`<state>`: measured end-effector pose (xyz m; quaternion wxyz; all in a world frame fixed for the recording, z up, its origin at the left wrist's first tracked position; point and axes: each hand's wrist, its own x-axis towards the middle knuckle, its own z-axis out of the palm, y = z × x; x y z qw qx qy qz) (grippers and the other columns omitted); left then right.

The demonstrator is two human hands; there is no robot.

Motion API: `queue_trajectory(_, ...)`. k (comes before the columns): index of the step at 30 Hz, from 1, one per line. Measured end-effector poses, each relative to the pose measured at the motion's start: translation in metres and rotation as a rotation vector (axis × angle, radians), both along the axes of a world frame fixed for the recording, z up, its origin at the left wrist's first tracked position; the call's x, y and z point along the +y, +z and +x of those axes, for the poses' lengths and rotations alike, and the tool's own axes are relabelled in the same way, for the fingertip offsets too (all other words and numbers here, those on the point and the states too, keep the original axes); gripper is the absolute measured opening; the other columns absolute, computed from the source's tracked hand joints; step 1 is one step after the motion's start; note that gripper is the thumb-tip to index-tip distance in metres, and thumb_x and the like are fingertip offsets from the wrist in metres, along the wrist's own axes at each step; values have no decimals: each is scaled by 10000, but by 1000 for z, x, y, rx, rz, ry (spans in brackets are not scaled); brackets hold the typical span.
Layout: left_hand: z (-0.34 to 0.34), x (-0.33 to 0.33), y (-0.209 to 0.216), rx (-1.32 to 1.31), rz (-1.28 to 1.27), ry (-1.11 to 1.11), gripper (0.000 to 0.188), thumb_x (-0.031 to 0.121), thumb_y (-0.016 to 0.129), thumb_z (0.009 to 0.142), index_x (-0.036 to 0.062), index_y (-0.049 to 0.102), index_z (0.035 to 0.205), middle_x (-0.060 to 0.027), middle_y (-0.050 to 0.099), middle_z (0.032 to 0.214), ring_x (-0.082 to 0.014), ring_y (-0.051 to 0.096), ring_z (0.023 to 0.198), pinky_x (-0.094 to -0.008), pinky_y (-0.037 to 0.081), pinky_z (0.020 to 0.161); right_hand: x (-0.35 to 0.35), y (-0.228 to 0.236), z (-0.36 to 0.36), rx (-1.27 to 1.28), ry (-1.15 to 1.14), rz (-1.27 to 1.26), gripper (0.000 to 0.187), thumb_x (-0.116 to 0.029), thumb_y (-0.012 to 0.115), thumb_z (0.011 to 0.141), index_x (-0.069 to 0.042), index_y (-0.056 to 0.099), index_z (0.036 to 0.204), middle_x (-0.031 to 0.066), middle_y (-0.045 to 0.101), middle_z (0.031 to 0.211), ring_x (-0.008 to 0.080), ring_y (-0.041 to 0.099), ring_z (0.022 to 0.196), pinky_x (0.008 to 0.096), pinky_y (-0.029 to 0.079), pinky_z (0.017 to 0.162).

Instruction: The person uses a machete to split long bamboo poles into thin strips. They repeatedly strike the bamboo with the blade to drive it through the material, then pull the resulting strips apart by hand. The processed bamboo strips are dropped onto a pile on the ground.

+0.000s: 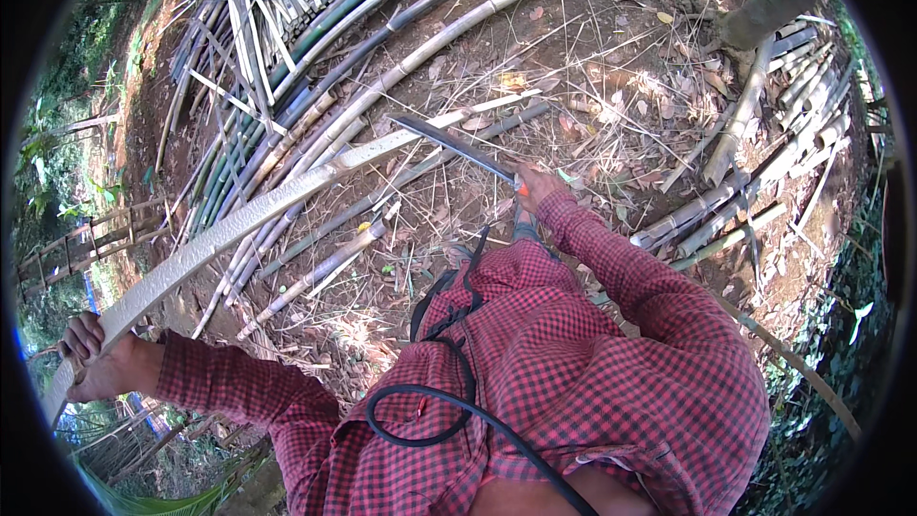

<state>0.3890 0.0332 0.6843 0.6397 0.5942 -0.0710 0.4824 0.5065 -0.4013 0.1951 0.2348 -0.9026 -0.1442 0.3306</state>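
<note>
Strip, pale split bamboo (239, 218), long and flat, slanting from the lower left toward the upper middle of the view; near end in the left hand, far end above the leaf-strewn ground; whether the far end touches anything cannot be told.

Left hand (113, 365): fingers (84, 333) curled round the near end of the strip, closed on it.

Right hand (541, 187): fingers folded round the handle of a long dark blade (457, 150), a patch of orange showing at the grip. Blade tip pointing up and left, overlapping the strip in view; contact between the two cannot be told.

Bamboo poles (497, 2), long, green to tan, curving across the upper left. Slats (253, 33), pale, heaped loosely over them. Grey pole (368, 206), single, on the ground beyond the blade. Cut bamboo lengths (807, 100), stacked at right, near a tree trunk (769, 11).

Shirt (611, 354), red and black check, long-sleeved, worn. Cord (420, 441), black, looped across the shirt front.
</note>
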Motion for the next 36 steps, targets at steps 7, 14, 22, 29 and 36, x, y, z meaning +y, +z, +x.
queue_trajectory(7,61,7,-4,-47,113,-332,623,624,241,801,27,419,776,-12,317,553,-121,317,449,-254,317,437,-40,-92,21,168,-369,-142,529,-321,611,712,-93,457,1163,206,566,1020,325,566,931,384,452,812)
queue_trajectory(14,66,34,-28,29,-84,-332,579,537,433,780,-9,474,965,-45,367,661,-170,373,623,-317,348,583,-61,-7,-9,5,-405,112,595,-302,613,685,-116,417,1214,216,563,1026,347,547,960,378,440,845)
queue_trajectory(22,85,3,-29,-22,-88,-289,602,618,377,795,31,489,874,-33,353,607,-136,373,531,-323,377,568,26,107,-5,-87,-285,420,654,-401,608,709,-11,424,1201,246,548,1041,322,547,972,386,448,838)
queue_trajectory(29,93,-31,-18,-127,32,-543,403,466,649,696,93,498,713,36,356,533,-82,352,457,-246,317,495,123,278,-37,-585,-71,587,361,-330,592,728,-71,530,973,111,584,633,256,600,576,358,501,590)
queue_trajectory(36,81,-34,-31,-186,24,-540,390,471,641,701,107,500,684,38,340,515,-90,350,447,-257,320,471,132,235,-64,-524,-252,385,387,-345,591,711,-78,529,983,153,595,662,289,608,629,379,496,644)
